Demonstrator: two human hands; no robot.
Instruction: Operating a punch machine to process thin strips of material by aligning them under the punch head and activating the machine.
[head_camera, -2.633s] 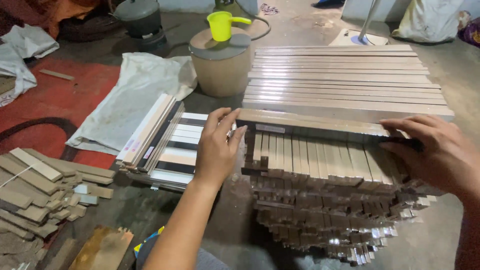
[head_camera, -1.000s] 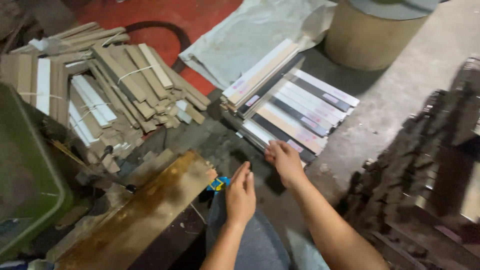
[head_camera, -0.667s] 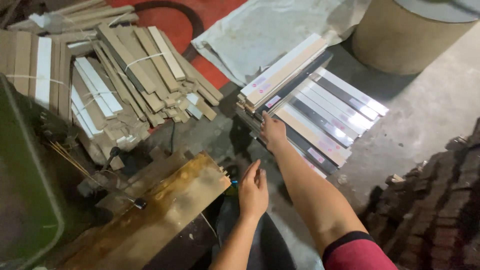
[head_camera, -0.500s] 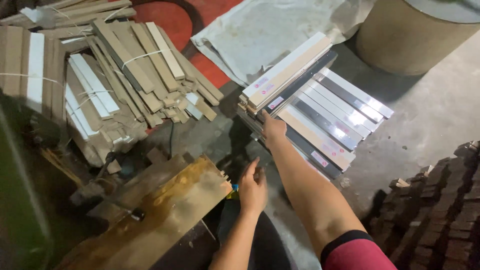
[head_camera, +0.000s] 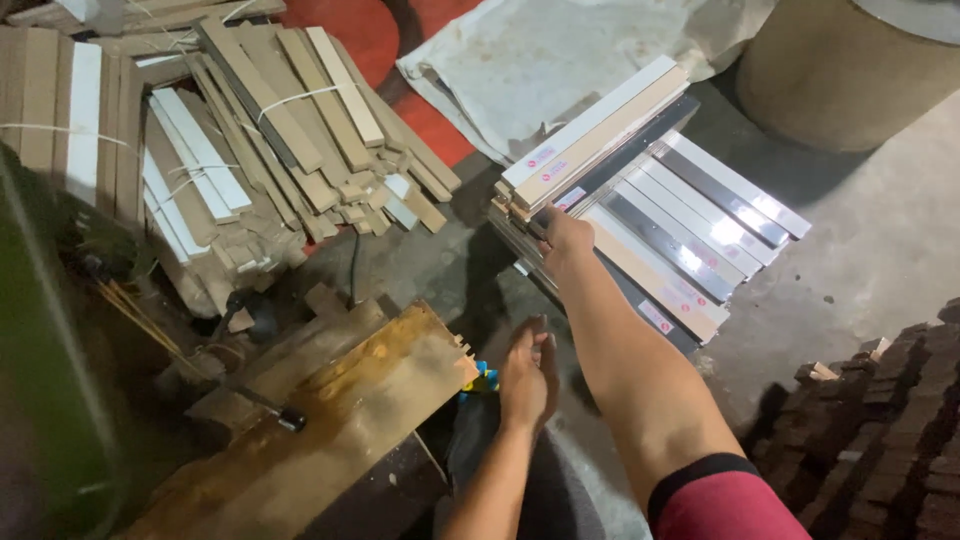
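Grey concrete floor (head_camera: 880, 250), red painted patch (head_camera: 350, 30); white sack (head_camera: 540, 60), round drum (head_camera: 850, 70), wooden plank (head_camera: 320, 420)

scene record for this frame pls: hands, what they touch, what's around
right hand: reaching out, on the near end of the stack of flat strips
left hand: open, held low beside the wooden board, holding nothing
strips: pale, grey and glossy, lying side by side on the floor
left of strips: tied bundles of wood slats
behind: white sack, round drum
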